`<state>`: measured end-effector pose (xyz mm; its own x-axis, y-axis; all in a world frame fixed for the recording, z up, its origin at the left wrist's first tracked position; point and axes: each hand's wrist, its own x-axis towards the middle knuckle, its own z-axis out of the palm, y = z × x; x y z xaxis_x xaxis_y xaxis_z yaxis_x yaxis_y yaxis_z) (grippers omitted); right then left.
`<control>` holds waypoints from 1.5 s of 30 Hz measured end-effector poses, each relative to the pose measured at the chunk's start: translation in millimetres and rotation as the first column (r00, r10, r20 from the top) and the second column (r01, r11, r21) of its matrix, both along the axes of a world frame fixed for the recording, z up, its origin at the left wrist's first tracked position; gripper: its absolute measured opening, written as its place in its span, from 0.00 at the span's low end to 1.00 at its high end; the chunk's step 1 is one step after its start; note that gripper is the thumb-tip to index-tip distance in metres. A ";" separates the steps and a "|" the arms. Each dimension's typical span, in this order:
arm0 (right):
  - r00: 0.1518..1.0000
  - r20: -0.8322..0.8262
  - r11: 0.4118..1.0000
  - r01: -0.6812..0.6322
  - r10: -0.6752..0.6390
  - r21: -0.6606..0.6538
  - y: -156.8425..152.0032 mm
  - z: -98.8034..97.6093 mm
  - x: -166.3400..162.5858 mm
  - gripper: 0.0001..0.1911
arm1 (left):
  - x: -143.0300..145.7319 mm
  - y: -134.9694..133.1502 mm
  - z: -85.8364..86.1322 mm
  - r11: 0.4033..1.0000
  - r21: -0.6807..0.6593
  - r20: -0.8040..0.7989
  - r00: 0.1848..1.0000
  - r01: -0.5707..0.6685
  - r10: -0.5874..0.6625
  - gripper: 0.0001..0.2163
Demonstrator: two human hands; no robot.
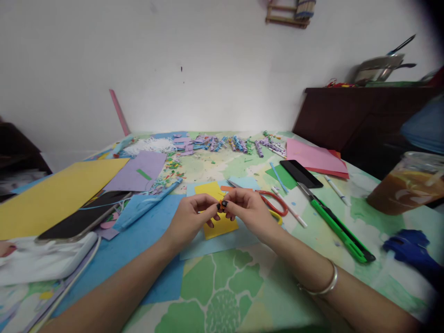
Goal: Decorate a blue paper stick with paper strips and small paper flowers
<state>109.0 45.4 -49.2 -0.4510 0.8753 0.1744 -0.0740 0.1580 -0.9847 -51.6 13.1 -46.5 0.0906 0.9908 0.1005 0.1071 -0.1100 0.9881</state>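
Note:
Both hands meet at the middle of the table, fingertips nearly touching. My left hand (194, 215) pinches a tiny orange piece (222, 206), apparently paper, between thumb and forefinger. On its other side, my right hand (249, 209) pinches the same piece; its exact shape is mostly covered by the fingers. Beneath them lies yellow paper (220, 230) on a light blue sheet (194, 249). An orange strip (227, 188) shows just behind the fingers. Scissors with a red handle (286, 209) lie partly under my right hand, beside a yellow loop handle (278, 217).
A green box cutter (338, 226), a black phone (301, 173) and a cup of brown drink (405, 189) are at right. Curled paper pieces (239, 144) line the back. At left are a yellow sheet (58, 194), another phone (85, 215) and a blue pen-like tube (152, 203).

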 end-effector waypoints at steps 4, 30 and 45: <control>0.999 0.007 0.999 0.044 -0.044 -0.005 4.3 1.0 2.9 0.07 | -0.6 2.5 0.2 1.000 -0.004 -0.046 0.999 -0.018 0.017 0.07; 0.972 -0.121 0.978 0.190 -0.199 -0.086 13.8 11.4 15.1 0.08 | -122.4 45.8 5.9 0.879 0.164 -0.885 0.326 -0.448 0.332 0.05; 0.945 -0.281 0.983 0.142 -0.169 -0.114 15.1 5.8 15.4 0.07 | -19.1 10.7 -2.5 0.876 0.481 -0.666 0.633 -0.041 0.395 0.04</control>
